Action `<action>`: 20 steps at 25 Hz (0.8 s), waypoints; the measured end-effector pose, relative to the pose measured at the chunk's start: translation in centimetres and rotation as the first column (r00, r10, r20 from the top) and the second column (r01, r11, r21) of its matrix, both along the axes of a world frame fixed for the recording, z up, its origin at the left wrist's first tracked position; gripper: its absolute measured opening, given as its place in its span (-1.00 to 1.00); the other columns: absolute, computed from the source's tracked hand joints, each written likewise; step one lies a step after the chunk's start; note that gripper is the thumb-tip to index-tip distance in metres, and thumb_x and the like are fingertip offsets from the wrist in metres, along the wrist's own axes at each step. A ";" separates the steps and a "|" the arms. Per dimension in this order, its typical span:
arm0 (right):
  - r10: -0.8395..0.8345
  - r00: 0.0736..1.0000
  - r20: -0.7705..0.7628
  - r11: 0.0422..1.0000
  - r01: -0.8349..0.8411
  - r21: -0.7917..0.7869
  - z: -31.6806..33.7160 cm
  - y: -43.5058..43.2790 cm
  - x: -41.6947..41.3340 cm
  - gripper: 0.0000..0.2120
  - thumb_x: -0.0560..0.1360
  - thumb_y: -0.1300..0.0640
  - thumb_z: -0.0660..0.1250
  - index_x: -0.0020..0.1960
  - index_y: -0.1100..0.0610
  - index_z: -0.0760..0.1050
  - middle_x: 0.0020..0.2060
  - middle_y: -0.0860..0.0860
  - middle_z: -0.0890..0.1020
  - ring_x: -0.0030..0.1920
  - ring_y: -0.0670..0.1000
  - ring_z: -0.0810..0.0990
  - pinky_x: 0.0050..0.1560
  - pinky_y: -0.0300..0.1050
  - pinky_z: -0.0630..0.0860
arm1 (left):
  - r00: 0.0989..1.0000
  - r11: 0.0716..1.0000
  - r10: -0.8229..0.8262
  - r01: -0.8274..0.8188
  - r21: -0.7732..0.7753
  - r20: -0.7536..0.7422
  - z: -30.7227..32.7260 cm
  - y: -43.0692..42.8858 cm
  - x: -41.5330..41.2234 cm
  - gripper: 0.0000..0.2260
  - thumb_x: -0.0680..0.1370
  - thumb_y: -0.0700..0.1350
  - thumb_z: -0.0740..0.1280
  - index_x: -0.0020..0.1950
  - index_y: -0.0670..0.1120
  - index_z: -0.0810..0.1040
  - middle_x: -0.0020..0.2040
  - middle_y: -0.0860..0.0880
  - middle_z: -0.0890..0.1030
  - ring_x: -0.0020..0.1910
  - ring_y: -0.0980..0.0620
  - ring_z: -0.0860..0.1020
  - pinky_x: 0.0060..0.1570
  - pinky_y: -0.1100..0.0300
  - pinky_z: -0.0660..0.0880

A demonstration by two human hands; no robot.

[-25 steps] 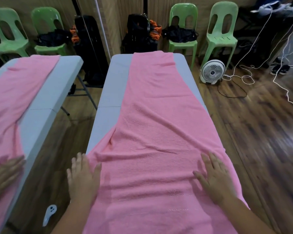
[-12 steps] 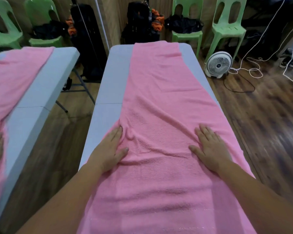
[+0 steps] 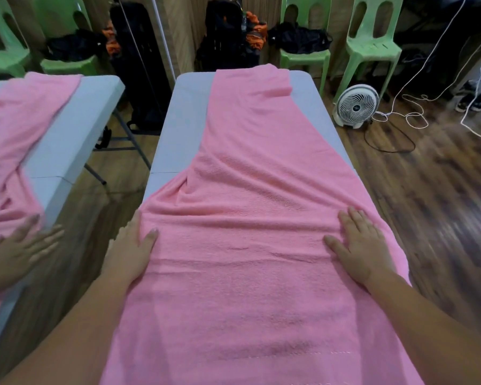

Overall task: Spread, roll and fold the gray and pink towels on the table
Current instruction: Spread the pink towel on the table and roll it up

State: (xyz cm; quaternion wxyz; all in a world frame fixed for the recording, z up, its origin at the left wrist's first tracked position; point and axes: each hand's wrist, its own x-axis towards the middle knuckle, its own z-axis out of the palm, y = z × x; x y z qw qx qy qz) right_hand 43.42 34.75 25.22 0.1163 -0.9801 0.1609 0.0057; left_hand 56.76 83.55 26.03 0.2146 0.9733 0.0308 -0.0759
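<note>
A long pink towel (image 3: 250,195) lies lengthwise over the grey table (image 3: 184,115), wider near me and narrower at the far end, with creases across its middle. My left hand (image 3: 132,251) presses flat on the towel's left edge, at the table's side. On the towel's right edge, my right hand (image 3: 358,245) lies flat with fingers spread. Neither hand holds anything. No gray towel is in view.
A mirror on the left reflects the table, a pink towel (image 3: 14,129) and a hand (image 3: 20,248). Green chairs (image 3: 372,43) and black bags (image 3: 228,37) stand beyond the table. A white fan (image 3: 356,105) and white cables (image 3: 417,115) lie on the wooden floor at right.
Both hands slid outward toward the towel's side edges and back toward me, after reaching further up the towel half a second ago. The view tilted slightly.
</note>
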 end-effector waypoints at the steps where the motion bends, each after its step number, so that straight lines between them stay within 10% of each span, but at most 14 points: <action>1: -0.008 1.000 0.013 1.000 0.007 0.011 0.2 0.5 0.4 -0.21 0.49 -0.43 -0.10 0.58 -0.02 0.07 0.60 0.00 0.04 0.58 0.00 -0.05 0.55 0.12 -0.02 | 0.998 0.996 -0.020 0.015 0.086 0.054 0.2 0.0 0.0 -0.38 0.60 0.28 0.03 0.61 0.06 0.04 0.58 -0.15 0.20 0.55 -0.19 0.16 0.50 -0.24 0.08; 5: 0.136 0.987 0.080 0.989 -0.140 0.041 1.8 5.2 4.2 -0.31 0.56 -0.37 -0.11 0.59 -0.05 0.00 0.60 -0.01 0.04 0.58 -0.01 -0.04 0.55 0.11 -0.01 | 0.929 0.969 -0.229 0.189 0.160 0.291 1.7 -6.2 1.8 -0.47 0.65 0.14 0.05 0.59 0.00 0.11 0.61 -0.08 0.15 0.58 -0.11 0.07 0.52 -0.16 0.07; 13: 0.095 0.990 0.104 0.953 -0.120 0.277 1.7 3.5 13.3 -0.35 0.58 -0.30 -0.02 0.57 0.00 0.11 0.58 0.02 0.15 0.56 0.01 0.06 0.54 0.08 0.05 | 0.935 0.885 -0.283 0.340 -0.317 0.214 1.7 -10.0 9.1 -0.54 0.60 -0.06 0.23 0.49 0.03 0.22 0.44 0.02 0.43 0.40 0.08 0.40 0.40 0.09 0.31; 16: 0.229 0.973 0.030 0.968 -0.231 0.097 0.6 1.3 13.9 -0.26 0.50 -0.36 -0.09 0.57 0.00 0.11 0.58 0.00 0.11 0.57 0.00 0.01 0.55 0.07 0.01 | 0.906 0.928 -0.336 0.366 -0.076 0.258 1.2 -8.1 10.5 -0.42 0.54 0.18 0.29 0.51 0.03 0.25 0.47 -0.01 0.41 0.43 -0.02 0.35 0.39 0.03 0.30; 20: 0.108 0.993 0.037 0.992 -0.105 -0.075 -0.6 -1.1 12.9 -0.27 0.50 -0.42 -0.12 0.57 -0.10 0.06 0.59 0.03 0.07 0.58 0.03 -0.04 0.55 0.14 -0.02 | 0.979 0.935 -0.191 0.158 0.318 0.074 -1.1 -6.6 11.3 -0.02 0.43 0.57 -0.10 0.62 -0.09 -0.05 0.63 -0.11 -0.02 0.60 -0.07 -0.02 0.50 -0.17 -0.04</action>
